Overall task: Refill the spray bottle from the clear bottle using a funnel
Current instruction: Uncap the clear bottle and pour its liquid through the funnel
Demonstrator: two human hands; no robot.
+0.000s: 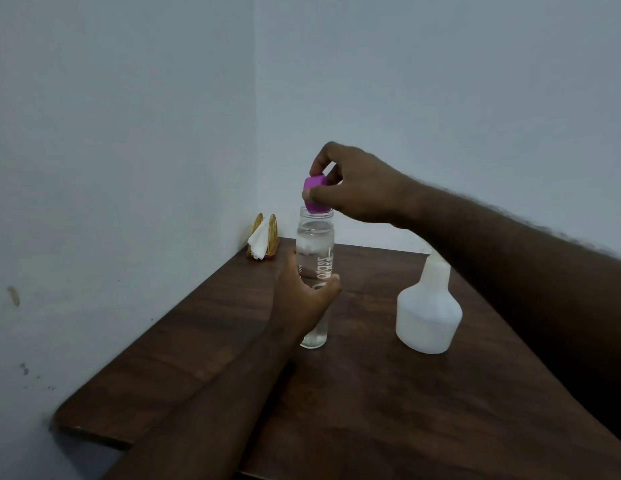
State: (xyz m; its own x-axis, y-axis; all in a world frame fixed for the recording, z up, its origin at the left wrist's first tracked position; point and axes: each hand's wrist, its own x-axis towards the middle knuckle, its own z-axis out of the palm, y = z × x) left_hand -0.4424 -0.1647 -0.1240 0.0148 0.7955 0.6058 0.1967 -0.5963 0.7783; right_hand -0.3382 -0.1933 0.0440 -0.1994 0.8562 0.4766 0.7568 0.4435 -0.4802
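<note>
Over the clear bottle (315, 239), right hand (356, 188) pinches purple cap (314, 192), apparently touching it.

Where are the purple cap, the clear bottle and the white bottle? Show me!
purple cap (314, 183): head view, on its upper side.
clear bottle (315, 239): head view, on its upper wall near the water line.
white bottle (428, 315): head view, on its wide lower body.

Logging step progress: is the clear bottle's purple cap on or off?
Off. The purple cap is held tilted at the open mouth of the upright clear bottle, not seated squarely on its rim.
</note>
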